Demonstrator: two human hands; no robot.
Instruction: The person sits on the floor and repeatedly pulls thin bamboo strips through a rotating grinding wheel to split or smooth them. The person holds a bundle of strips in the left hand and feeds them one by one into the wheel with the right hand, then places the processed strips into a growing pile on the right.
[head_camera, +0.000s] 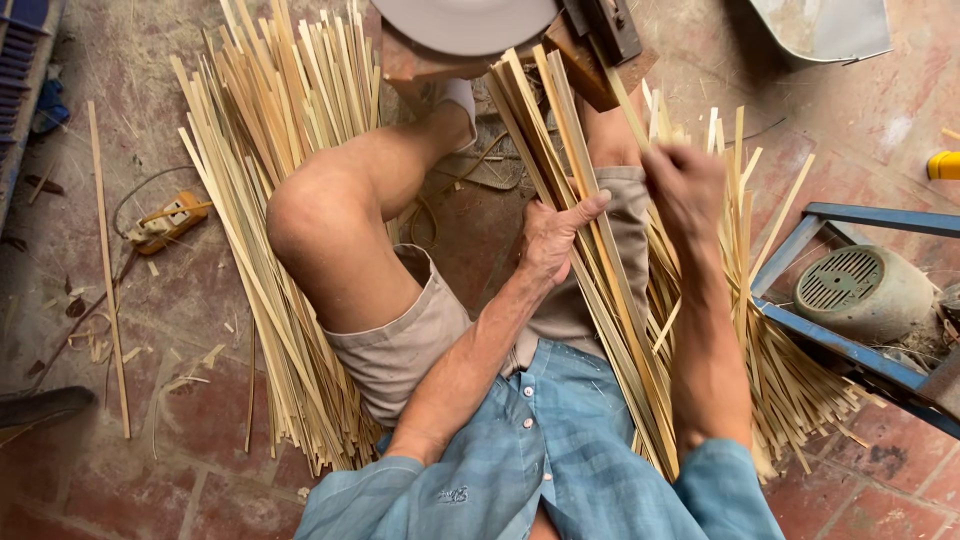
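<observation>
bamboo strips across the lap

red brick floor (880, 490), dusty and littered with shavings, lies under a seated person in a blue shirt and beige shorts. a bundle of split bamboo strips (590, 280) rests slantwise over the right thigh, its far ends reaching up to a wooden block with a dark metal tool (598, 40), its near ends running down beside the shirt.

the strips look light, thin and springy; as a bundle they would likely flex and slide against one another, and the split edges may be sharp or splintery. a hold near the middle, around the whole sheaf, looks the steadiest.

the left hand (552, 238) lies against the left side of the bundle, fingers curled on it and thumb stretched over the top strips, a loose hold rather than a clench. the right hand (685, 190) is blurred; it seems closed on a single strip (630, 105) at the bundle's upper right, though i cannot tell how tightly.

a second heap of strips (270, 150) fans over the floor by the left knee. a blue metal frame with a motor (865, 285) stands to the right, and an extension socket (165, 220) lies to the left.
</observation>
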